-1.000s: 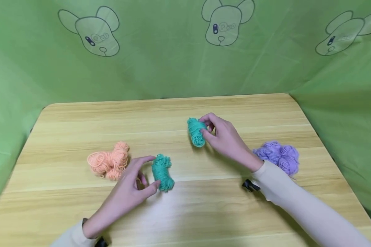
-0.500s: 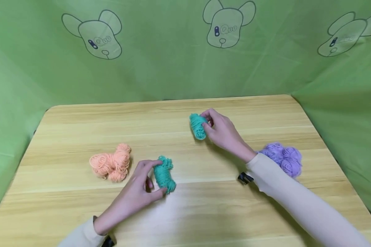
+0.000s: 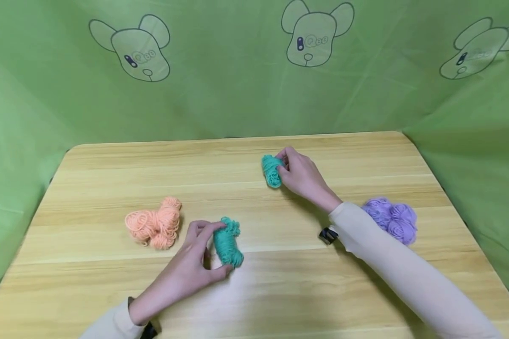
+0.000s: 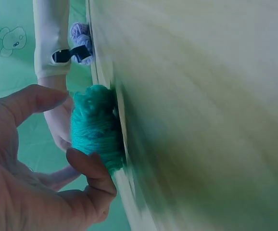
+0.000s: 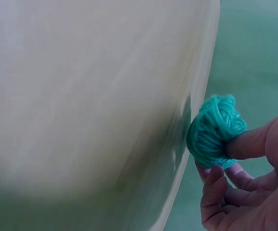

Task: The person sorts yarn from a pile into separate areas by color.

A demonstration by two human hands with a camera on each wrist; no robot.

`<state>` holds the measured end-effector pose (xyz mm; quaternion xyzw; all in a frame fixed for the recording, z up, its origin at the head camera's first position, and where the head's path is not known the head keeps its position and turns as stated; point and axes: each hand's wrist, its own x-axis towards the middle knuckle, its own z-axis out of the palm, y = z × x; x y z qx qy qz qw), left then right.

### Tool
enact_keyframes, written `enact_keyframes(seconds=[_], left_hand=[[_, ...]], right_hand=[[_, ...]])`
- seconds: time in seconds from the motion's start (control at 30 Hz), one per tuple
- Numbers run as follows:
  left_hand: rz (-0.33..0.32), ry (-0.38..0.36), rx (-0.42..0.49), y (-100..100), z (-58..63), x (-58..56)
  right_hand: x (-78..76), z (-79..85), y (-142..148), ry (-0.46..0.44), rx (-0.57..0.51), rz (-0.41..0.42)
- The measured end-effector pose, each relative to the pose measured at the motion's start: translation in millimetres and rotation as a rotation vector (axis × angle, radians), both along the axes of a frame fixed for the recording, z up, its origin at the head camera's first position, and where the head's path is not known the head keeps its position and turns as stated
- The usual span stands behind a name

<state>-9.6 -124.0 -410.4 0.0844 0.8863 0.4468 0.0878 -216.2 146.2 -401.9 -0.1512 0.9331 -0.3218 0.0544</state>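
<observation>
In the head view, my right hand [image 3: 301, 172] pinches a small teal yarn skein [image 3: 272, 171] between thumb and fingers, toward the back of the wooden table. The right wrist view shows that skein [image 5: 215, 131] close to the tabletop, the thumb pressed into its side. My left hand [image 3: 191, 261] spans a second teal yarn skein [image 3: 227, 246] near the middle, index finger at its far end and thumb at its near end. From the left wrist, this skein [image 4: 96, 127] lies on the table between finger and thumb.
A bundle of peach yarn [image 3: 154, 223] lies left of my left hand. Purple yarn balls [image 3: 392, 220] sit at the right, partly behind my right sleeve [image 3: 377, 240]. Green cloth [image 3: 229, 103] with printed bear heads hangs behind the table [image 3: 305, 282].
My right hand has carried its teal skein a little farther toward the table's back edge. My left finger and thumb have closed in on the other teal skein's ends.
</observation>
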Motion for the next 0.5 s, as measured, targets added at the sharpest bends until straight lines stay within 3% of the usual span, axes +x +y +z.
enact_keyframes(seconds=[0.5], left_hand=[[0.036,0.046,-0.078,7,-2.7,1.4]], right_hand=[[-15.3,-2.3,0,-0.028,0.041,-0.032]])
